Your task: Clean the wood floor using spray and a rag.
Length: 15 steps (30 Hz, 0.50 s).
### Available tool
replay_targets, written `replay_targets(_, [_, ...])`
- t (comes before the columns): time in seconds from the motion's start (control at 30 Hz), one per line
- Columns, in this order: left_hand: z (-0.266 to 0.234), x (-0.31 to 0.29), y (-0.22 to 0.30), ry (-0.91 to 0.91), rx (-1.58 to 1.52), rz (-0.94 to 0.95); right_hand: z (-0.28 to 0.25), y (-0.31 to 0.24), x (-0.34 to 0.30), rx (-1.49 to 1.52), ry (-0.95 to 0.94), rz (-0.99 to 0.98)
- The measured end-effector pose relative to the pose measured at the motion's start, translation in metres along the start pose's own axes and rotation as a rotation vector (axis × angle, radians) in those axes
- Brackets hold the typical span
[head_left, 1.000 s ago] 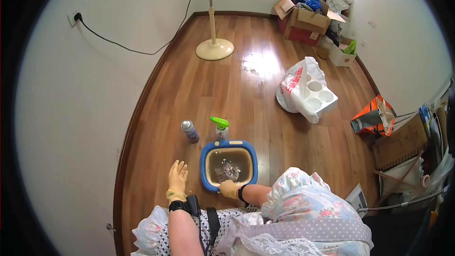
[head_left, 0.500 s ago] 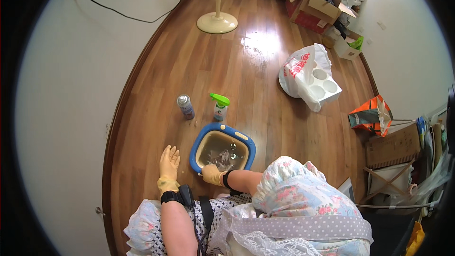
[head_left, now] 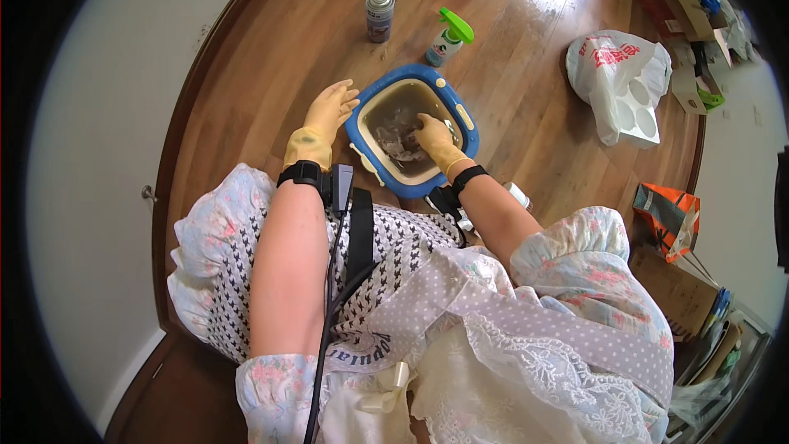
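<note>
Left hand, gloved, is hovering just beside the basin's left side, fingers loosely spread, gripping nothing; contact with the rim is unclear. Grey spray can is standing upright beyond, out of use. Crumpled greyish cloth, or something like it, is lying in murky brown water inside the blue-rimmed basin. Right hand, also gloved and well apart from the left, is reaching in over the basin's right side, fingertips at the cloth; cannot tell whether they are pinching it. Green-topped spray bottle is standing behind the basin, untouched. Progress, as judged: filling and wetting are looking done, handling in the water is under way; lifting out and wringing are not yet showing. White plastic bag is sitting farther right, uninvolved.
</note>
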<state>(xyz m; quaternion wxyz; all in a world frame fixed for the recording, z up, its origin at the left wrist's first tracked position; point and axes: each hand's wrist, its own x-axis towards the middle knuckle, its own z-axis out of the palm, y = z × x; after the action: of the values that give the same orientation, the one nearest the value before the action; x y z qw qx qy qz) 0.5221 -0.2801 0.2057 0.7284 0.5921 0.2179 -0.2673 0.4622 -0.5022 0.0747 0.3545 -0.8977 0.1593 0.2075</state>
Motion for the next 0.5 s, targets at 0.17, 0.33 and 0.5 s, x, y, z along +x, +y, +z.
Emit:
replay_targets(0.17, [0.017, -0.006, -0.001, -0.026, 0.076, -0.031, 0.008, 0.003, -0.007, -0.671, -0.133, -0.418])
replay_targets(0.33, [0.008, -0.013, 0.001, -0.062, 0.102, -0.058, 0.008, 0.006, 0.002, -0.361, 0.113, -0.102])
replay_targets(0.5, [-0.003, -0.013, 0.008, 0.003, 0.033, -0.014, -0.006, 0.005, 0.012, -0.264, -0.046, -0.143])
